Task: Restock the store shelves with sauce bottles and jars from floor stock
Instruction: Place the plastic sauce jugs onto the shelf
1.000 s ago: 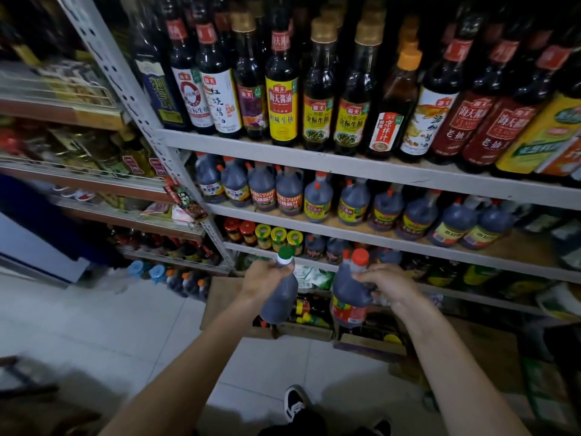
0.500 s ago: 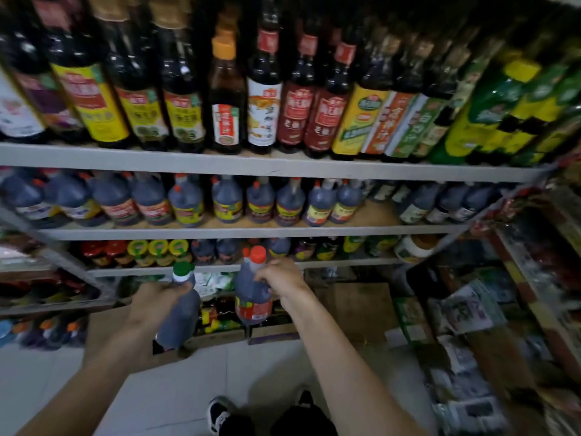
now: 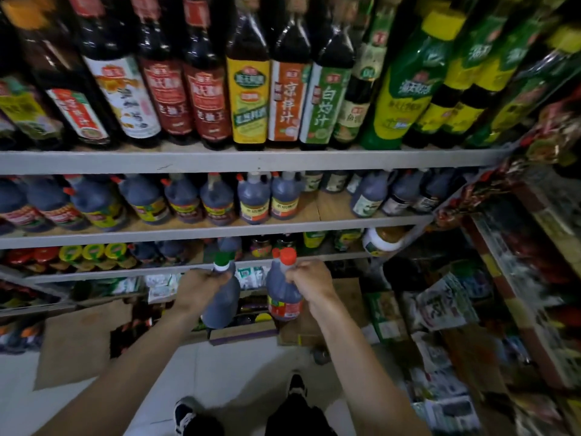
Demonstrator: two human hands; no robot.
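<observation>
Two bottles are up in the air, in front of the lowest shelves. The green-capped bottle point(image 3: 221, 302) is full of dark sauce and tilted a bit. The red-capped bottle point(image 3: 283, 297) (red label, same dark stuff) hangs upright just beside it. My left hand point(image 3: 201, 286) is wrapped round the green one's neck, and my right hand point(image 3: 309, 280) grips the red one's neck, both arms stretched forward. Behind them there's a cardboard box point(image 3: 242, 333) of bottles on the floor. Further back, the middle shelf point(image 3: 220, 232) is lined with dark jugs.
</observation>
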